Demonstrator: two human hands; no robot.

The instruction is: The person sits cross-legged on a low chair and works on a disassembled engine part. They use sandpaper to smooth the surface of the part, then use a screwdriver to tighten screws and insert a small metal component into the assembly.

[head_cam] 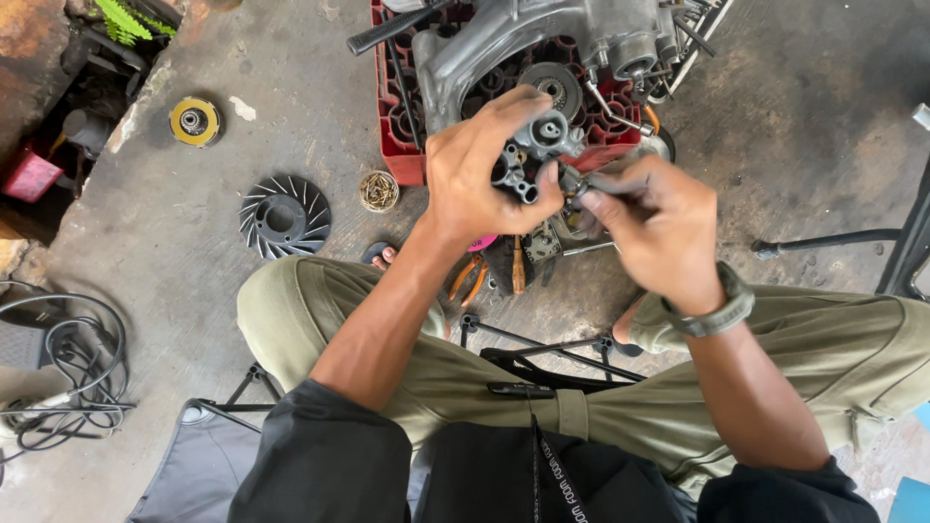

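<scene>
Head view, centre frame: left hand [475,174] fingers wrapped round small grey cast-metal carburettor body [536,153], right hand [654,225] pinching a blurred fitting at its side; looks rigid, lumpy, moderately heavy, best gripped around its body.

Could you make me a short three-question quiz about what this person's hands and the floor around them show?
1. True or false: the left hand holds the small grey cast-metal part with round ports.
2. Which lies on the concrete floor left of the knees? A) black finned fan disc B) blue bucket C) wooden mallet
3. Fill in: the grey engine casing rests on a red plastic ____.

Key: 1 true. 2 A. 3 crate. The right hand works at the part's side; what it pinches is blurred.
</scene>
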